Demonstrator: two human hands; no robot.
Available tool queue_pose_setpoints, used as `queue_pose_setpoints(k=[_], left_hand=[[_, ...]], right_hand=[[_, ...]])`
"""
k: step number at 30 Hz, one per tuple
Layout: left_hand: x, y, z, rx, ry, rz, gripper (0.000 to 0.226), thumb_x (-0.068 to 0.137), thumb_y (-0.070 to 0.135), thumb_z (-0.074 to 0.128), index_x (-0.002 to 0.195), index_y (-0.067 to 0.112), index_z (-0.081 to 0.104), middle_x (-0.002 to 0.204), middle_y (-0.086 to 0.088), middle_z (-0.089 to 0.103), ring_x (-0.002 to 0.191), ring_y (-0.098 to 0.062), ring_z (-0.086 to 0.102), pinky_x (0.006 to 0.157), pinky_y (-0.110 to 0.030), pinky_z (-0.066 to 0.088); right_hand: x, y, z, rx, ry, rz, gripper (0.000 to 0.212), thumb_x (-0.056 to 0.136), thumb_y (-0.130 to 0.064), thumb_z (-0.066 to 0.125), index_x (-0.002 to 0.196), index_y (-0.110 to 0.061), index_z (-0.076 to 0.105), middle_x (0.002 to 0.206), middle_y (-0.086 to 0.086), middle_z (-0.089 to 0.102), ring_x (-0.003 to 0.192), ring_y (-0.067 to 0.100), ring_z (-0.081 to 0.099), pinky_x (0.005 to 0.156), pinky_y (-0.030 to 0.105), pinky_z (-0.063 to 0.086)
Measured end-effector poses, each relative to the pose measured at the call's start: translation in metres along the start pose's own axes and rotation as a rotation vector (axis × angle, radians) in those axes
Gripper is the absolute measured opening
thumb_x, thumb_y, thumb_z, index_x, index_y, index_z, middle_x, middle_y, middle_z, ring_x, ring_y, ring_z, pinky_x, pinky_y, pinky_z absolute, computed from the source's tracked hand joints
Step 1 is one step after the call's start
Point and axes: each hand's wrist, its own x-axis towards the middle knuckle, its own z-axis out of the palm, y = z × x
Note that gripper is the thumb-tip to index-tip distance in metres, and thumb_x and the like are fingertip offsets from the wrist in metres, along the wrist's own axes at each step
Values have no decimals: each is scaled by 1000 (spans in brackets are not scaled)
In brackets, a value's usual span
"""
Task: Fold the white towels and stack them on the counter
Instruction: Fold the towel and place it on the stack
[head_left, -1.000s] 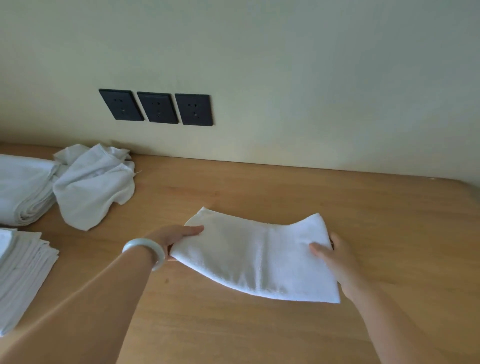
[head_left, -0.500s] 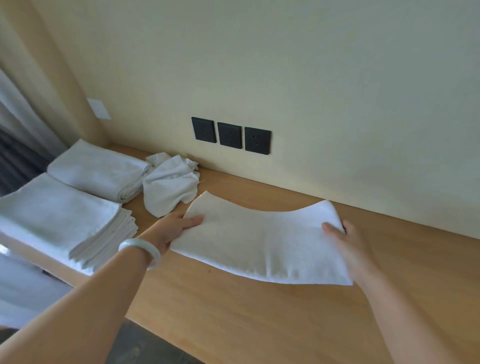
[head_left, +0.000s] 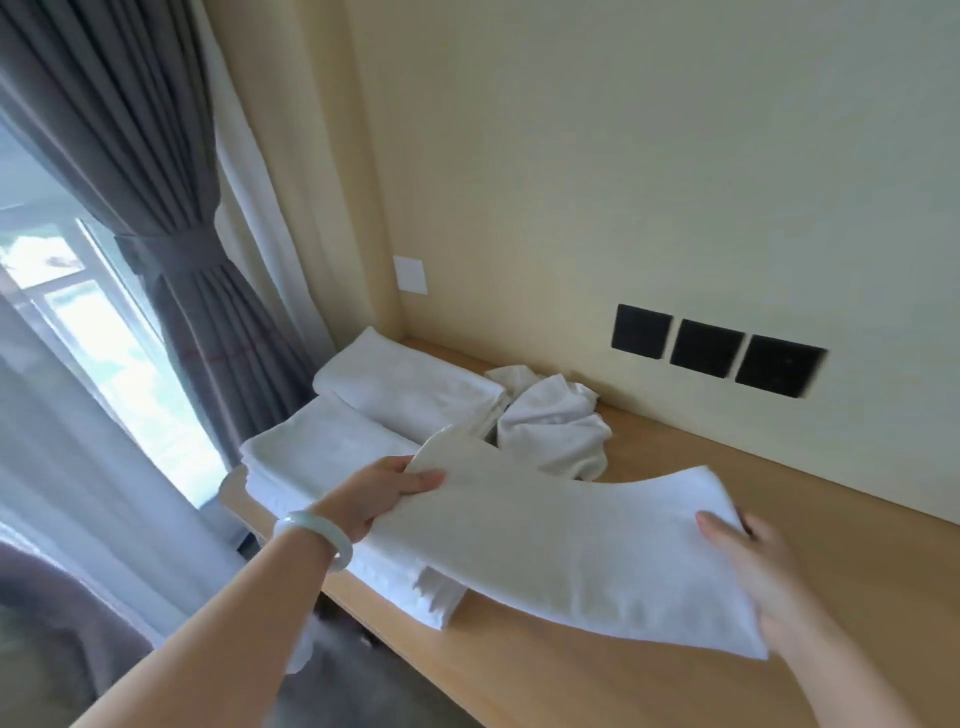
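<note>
- Your left hand (head_left: 387, 493) and right hand (head_left: 753, 566) hold the folded towel (head_left: 561, 540) — fingers pinching each end.
- It hangs above the worktop (head_left: 779, 488), its left end over the towel stack (head_left: 322, 447).

Counter (head_left: 862, 540) right seemingly bare, towel stacks (head_left: 332, 447) left

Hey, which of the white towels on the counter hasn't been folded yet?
The crumpled towel by the wall, near the black sockets. The near stack, the far stack and the held towel are all folded flat.
</note>
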Motion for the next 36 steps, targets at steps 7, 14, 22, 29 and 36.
queue_pose_setpoints(k=[7, 14, 22, 29, 36], left_hand=[[43, 22, -180, 89, -89, -43, 62, 66, 37, 86, 118, 12, 66, 111, -14, 72, 101, -34, 70, 80, -40, 59], [102, 32, -266, 207, -86, -44, 32, 90, 27, 66, 119, 13, 64, 107, -7, 74, 96, -25, 72, 86, -36, 57], [148, -35, -263, 526, 96, 25, 38, 97, 47, 51, 130, 29, 54, 106, -1, 70, 96, -23, 66, 91, -36, 51], [149, -31, -264, 485, 224, 215, 22, 100, 30, 52, 110, 15, 65, 98, -7, 66, 91, -28, 62, 77, -32, 46], [159, -51, -265, 649, 204, 182, 35, 96, 42, 50, 131, 43, 51, 108, -6, 68, 93, -28, 66, 87, -45, 56]], right_hand=[[-14, -25, 179, 232, -33, 83, 37, 87, -27, 70, 119, -15, 56, 107, 14, 67, 93, 34, 67, 83, 50, 55], [-24, -38, 276, 238, 61, 37, 12, 93, -22, 60, 104, -17, 60, 96, 7, 65, 83, 23, 63, 62, 31, 49], [-23, -7, 308, -50, 154, 35, 24, 99, -26, 48, 116, -9, 50, 100, 6, 60, 87, 21, 57, 61, 27, 38], [-26, -18, 309, -72, 262, -122, 12, 99, -22, 48, 96, -12, 54, 79, 2, 57, 71, 23, 53, 64, 32, 40], [-23, 4, 317, -213, 297, -16, 24, 98, -20, 44, 114, -5, 52, 93, 13, 59, 81, 32, 57, 56, 28, 35]])
